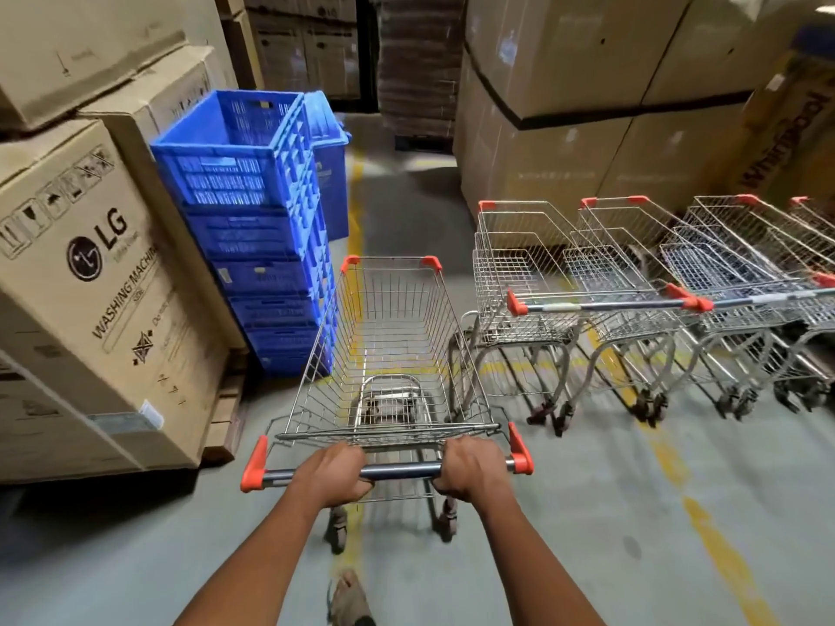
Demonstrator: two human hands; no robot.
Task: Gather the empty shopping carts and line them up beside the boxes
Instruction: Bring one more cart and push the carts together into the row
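One empty wire shopping cart (388, 350) stands in the aisle directly ahead of the person, its basket bare down to the mesh floor. Both hands are on its handle bar (397, 471), which carries orange plastic caps at either end. The left hand (336, 474) wraps the bar left of centre, fingers curled over the top and tucked under; the right hand (474, 469) grips right of centre in the same way. A short bare stretch of bar shows between the two fists.

To the right, four more carts can be counted in a row (655, 300) side by side, their noses pointing toward the tall cardboard boxes (565, 164) behind them; the farthest is cut by the frame edge. The held cart sits just left of the nearest one in that row, apart from it.

On the left, a stack of blue plastic crates (253, 228), about six high, rises beside the cart's front corner. Further left are LG washing machine boxes (90, 282) on a wooden pallet. Yellow lines (705, 526) run across the grey floor under the carts.
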